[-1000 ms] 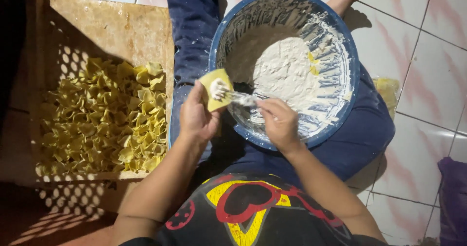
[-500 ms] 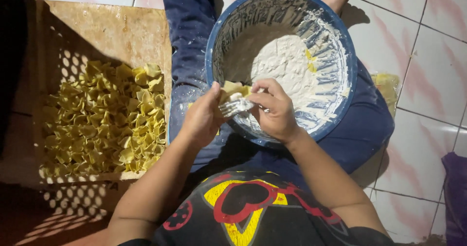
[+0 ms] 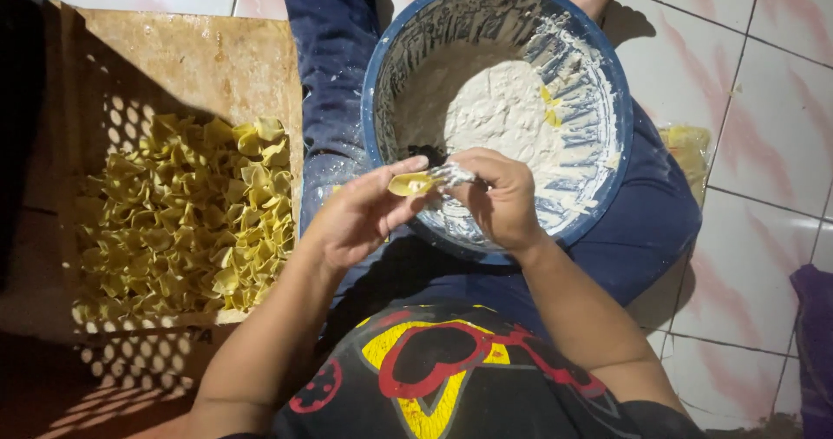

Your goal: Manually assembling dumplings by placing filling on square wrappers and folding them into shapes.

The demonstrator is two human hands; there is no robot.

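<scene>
A blue bowl (image 3: pixel 379 66) with white paste filling (image 3: pixel 499 114) rests on my lap. My left hand (image 3: pixel 360 218) cups a small yellow dough wrapper (image 3: pixel 409 183) over the bowl's near rim. My right hand (image 3: pixel 499 198) holds a paste-coated spoon (image 3: pixel 451 175) whose tip touches the wrapper. Both hands meet at the bowl's edge, fingers smeared with paste.
A wooden board (image 3: pixel 200 62) on the left carries a heap of several folded yellow dumplings (image 3: pixel 186 218). A plastic bag of yellow wrappers (image 3: pixel 690 148) lies on the pink-white tiled floor (image 3: pixel 764 101) to the right. A purple cloth (image 3: pixel 816 335) sits at the right edge.
One second ago the wrapper lay open in my left hand, apart from the spoon. Since then both hands came together and the spoon now presses filling onto the wrapper, which looks partly folded.
</scene>
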